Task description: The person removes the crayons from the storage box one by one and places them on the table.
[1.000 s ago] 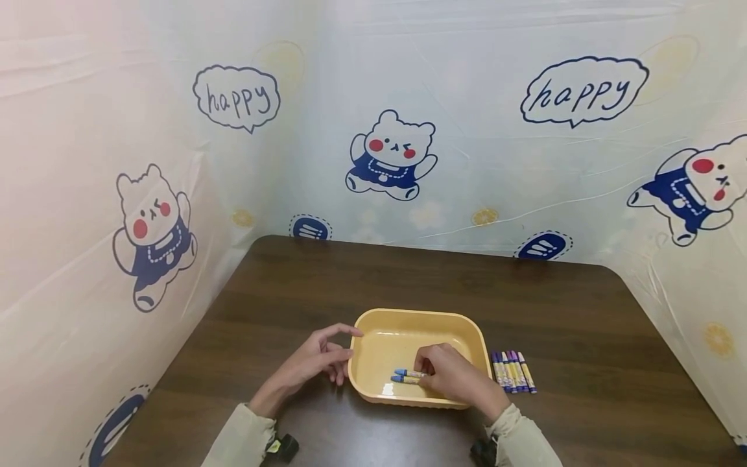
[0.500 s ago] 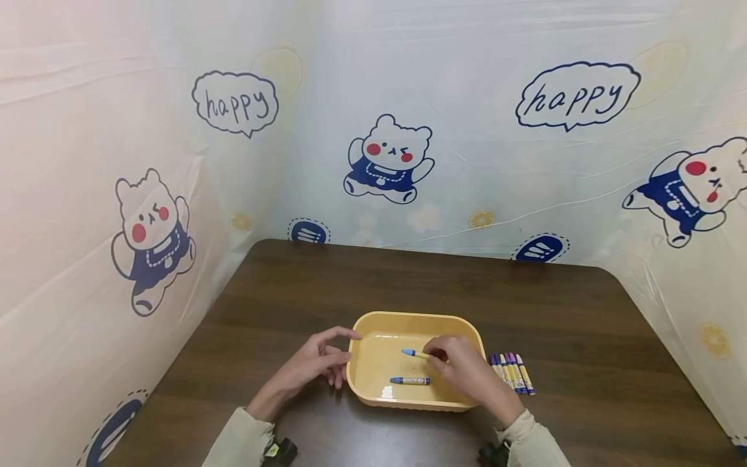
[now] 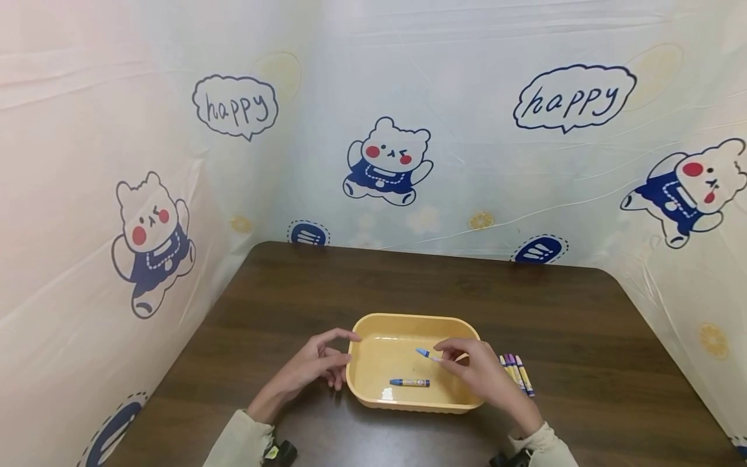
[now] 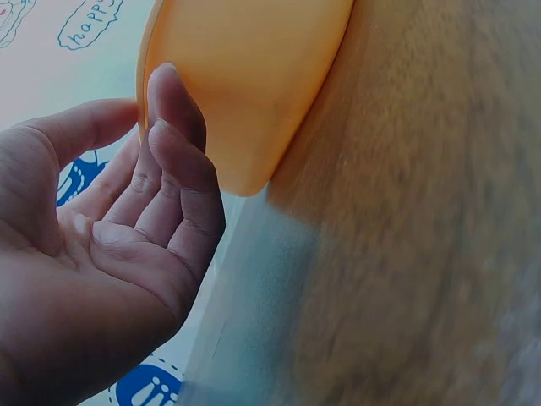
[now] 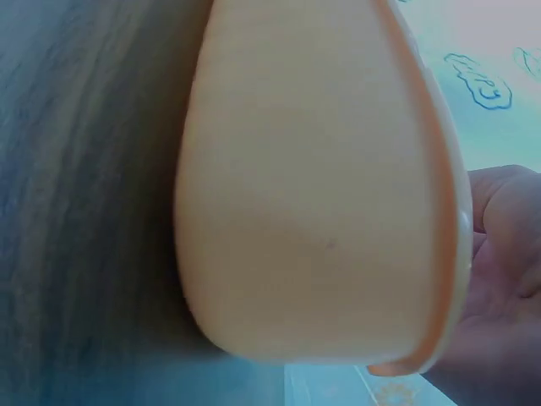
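My left hand (image 3: 318,360) grips the left rim of a yellow plastic tray (image 3: 373,405), with fingertips at the edge; the left wrist view shows this hand (image 4: 127,220) against the tray's wall (image 4: 254,93). Over the tray's right half, my right hand (image 3: 475,366) pinches a light-blue-tipped crayon (image 3: 428,355) between thumb and fingers, its tip pointing left. Another blue crayon (image 3: 410,383) lies flat on the tray floor near the front. From the right wrist, the tray's outer wall (image 5: 313,186) hides most of my hand (image 5: 507,254) and the crayon.
Several purple-tipped crayons (image 3: 516,374) lie in a row on the dark wooden table (image 3: 362,279), just right of the tray and partly behind my right hand. A printed curtain (image 3: 461,168) surrounds the table's back and sides.
My right hand has lifted one blue crayon off the tray floor, away from the other, and drawn it back and to the right. My left hand stays on the rim.
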`<control>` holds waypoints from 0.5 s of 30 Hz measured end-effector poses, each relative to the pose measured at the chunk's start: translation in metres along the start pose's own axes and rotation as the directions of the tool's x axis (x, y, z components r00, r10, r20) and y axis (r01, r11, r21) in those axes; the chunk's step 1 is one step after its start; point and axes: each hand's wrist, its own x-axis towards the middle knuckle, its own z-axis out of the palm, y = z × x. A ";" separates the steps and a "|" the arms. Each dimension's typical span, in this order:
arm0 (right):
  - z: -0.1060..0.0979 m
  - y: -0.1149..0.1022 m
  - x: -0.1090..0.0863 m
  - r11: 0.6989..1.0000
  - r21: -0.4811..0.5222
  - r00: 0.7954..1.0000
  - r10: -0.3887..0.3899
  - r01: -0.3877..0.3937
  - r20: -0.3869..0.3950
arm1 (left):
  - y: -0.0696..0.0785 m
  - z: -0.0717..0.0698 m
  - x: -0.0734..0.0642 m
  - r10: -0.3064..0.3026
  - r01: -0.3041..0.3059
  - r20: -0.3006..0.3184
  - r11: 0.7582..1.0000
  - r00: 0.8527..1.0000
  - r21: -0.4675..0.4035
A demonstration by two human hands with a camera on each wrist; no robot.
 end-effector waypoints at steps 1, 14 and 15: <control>-0.001 0.000 -0.001 1.000 0.005 1.000 0.009 -0.009 -0.010 | 0.000 0.000 0.000 0.001 -0.001 0.001 1.000 1.000 -0.002; -0.029 -0.005 -0.020 0.960 0.252 0.957 0.179 -0.120 -0.226 | 0.001 0.001 0.000 -0.007 0.007 -0.005 1.000 1.000 0.003; -0.032 -0.005 -0.022 0.951 0.283 0.952 0.197 -0.127 -0.234 | 0.000 0.001 0.000 -0.007 0.007 -0.005 1.000 1.000 0.006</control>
